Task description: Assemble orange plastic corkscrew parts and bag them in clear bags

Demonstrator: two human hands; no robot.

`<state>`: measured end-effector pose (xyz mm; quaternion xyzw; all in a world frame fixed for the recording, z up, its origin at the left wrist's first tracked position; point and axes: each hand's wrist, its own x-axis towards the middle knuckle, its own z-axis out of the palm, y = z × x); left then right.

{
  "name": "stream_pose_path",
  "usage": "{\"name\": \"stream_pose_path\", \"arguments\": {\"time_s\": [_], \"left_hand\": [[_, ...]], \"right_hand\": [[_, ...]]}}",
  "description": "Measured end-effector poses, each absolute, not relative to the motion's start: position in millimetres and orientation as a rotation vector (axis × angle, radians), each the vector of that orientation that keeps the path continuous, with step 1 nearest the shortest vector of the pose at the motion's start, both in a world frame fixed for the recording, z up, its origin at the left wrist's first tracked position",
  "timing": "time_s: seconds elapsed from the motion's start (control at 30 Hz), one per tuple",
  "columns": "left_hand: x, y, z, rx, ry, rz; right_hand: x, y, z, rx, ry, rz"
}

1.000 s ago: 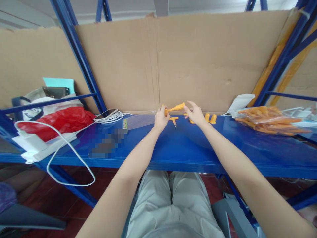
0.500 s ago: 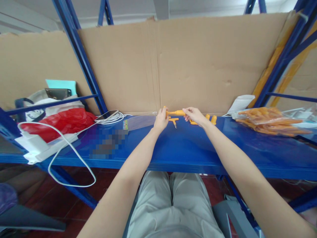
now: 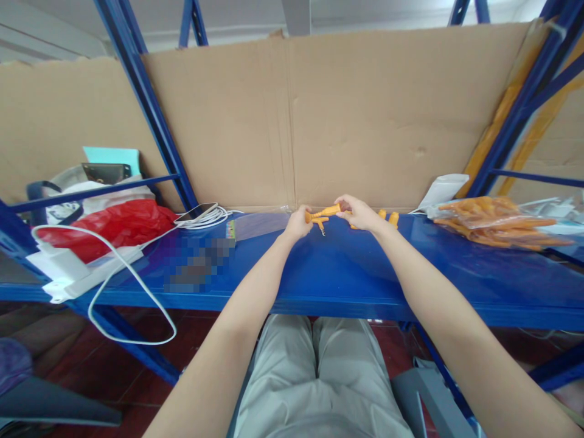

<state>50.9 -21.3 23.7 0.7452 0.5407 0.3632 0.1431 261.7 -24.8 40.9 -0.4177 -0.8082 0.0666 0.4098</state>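
Both my hands meet at the back of a blue shelf (image 3: 347,274). My left hand (image 3: 297,224) is closed on one end of a slim orange plastic piece (image 3: 325,212). At its other end my right hand (image 3: 360,213) pinches it shut. The piece hangs just above the shelf, slightly tilted up to the right. Under it lies a small orange T-shaped part (image 3: 320,221). A few more small orange parts (image 3: 389,218) lie just right of my right hand.
A clear bag of orange pieces (image 3: 497,220) and a white pouch (image 3: 441,188) lie at the right. At the left sit a coiled white cable (image 3: 205,215), a phone, a red bag (image 3: 109,225) and a white power strip (image 3: 68,271). Cardboard (image 3: 319,115) backs the shelf.
My two hands have come closer together along the orange piece and lowered a little. Its right end now points slightly up again after lying level.
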Motion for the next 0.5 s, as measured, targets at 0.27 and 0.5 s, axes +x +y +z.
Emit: {"name": "stream_pose_path", "arguments": {"time_s": [0.27,0.5], "left_hand": [[54.5,-20.6,22.3,1.728,1.305,0.982],[52.7,-26.0,27.5,1.598,1.16,0.928]], "right_hand": [[264.9,-31.7,48.6,-0.995,-2.27,-0.254],[263.9,-33.7,48.8,-1.06,-2.29,-0.52]]}}
